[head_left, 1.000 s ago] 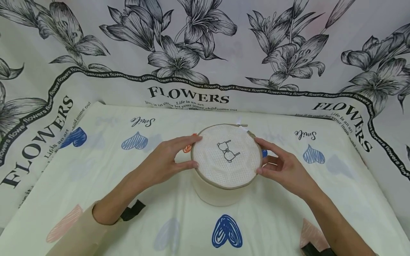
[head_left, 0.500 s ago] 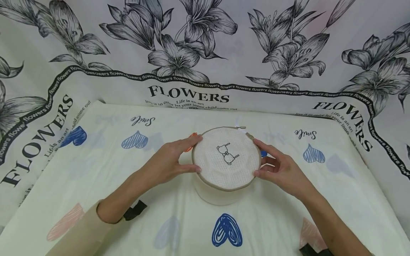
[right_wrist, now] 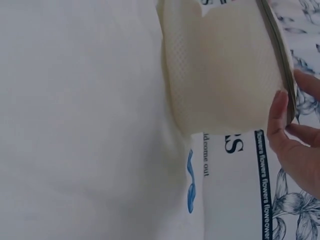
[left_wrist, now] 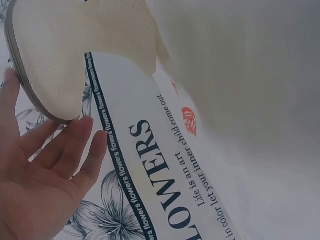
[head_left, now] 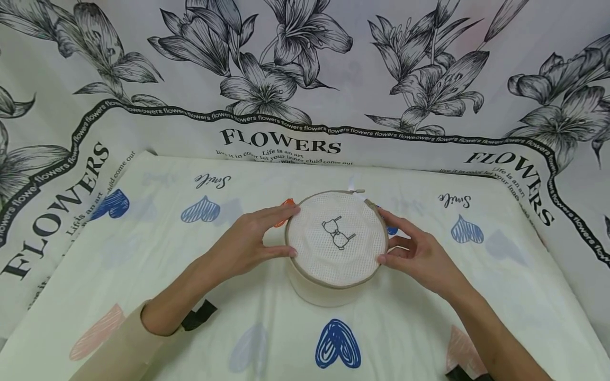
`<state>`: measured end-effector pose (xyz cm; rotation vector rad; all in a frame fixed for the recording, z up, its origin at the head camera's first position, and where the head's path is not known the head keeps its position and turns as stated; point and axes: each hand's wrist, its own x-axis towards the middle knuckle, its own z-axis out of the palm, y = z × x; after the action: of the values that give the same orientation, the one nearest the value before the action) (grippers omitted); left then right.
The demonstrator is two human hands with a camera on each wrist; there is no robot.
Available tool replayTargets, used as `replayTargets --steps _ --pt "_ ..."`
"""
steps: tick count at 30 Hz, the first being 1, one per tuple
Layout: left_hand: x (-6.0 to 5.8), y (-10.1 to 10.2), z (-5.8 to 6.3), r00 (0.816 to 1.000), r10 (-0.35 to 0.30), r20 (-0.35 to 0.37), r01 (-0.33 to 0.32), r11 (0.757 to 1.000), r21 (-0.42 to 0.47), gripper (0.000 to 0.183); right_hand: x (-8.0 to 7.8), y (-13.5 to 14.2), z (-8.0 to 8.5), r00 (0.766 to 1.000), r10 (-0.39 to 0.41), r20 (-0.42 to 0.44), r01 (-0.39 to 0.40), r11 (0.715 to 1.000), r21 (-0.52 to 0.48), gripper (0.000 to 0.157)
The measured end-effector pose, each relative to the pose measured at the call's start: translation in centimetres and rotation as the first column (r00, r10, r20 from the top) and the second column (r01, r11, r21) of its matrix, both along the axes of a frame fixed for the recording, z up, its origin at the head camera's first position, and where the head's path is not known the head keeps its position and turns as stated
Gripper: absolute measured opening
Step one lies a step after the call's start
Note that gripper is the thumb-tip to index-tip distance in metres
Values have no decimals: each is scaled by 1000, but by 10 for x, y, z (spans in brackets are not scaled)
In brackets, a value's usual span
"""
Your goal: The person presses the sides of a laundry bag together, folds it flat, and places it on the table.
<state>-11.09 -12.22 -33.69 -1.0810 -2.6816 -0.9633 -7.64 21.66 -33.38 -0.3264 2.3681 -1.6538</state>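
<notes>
A round embroidery hoop (head_left: 310,270) stretches white mesh cloth that bears a dark stitched outline (head_left: 338,233) like a small pair of glasses. My left hand (head_left: 252,238) pinches the hoop's left edge between thumb and fingers. On the opposite edge my right hand (head_left: 416,251) grips the rim the same way. At the top right of the hoop shows its metal screw (head_left: 358,191). Loose cream cloth (head_left: 324,297) hangs below the hoop. From beneath, the left wrist view shows the cloth's underside (left_wrist: 50,60) and my fingers along the rim; the right wrist view shows a similar underside (right_wrist: 235,70).
A pale cloth printed with hearts (head_left: 337,343) covers the table. Behind it hangs a white curtain (head_left: 352,90) with black flower drawings and lettering. Black straps (head_left: 199,315) show near both wrists.
The hoop has dropped slightly toward me and its face shows a little rounder, with both hands moving along. Both hands keep their hold on the rim.
</notes>
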Motion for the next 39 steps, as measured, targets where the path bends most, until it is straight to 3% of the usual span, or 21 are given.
replayTargets --steps 10,17,23,32,39 --pt "1 3 -5 999 39 24 -38 999 -38 83 0 1 -5 999 26 -40 -22 995 101 80" --pt "4 4 -11 994 61 91 -59 998 -26 80 -2 0 -10 993 55 -108 -38 988 151 80" --pt "5 6 -13 988 68 139 -64 997 -37 86 -3 1 -15 994 67 -89 -54 988 147 81" --pt "6 7 -13 983 96 156 -84 993 -82 87 -4 0 -21 992 97 -85 -81 981 175 85" --pt "4 7 -16 981 108 159 -94 991 -93 83 -4 -1 -22 992 125 -35 -116 976 182 90"
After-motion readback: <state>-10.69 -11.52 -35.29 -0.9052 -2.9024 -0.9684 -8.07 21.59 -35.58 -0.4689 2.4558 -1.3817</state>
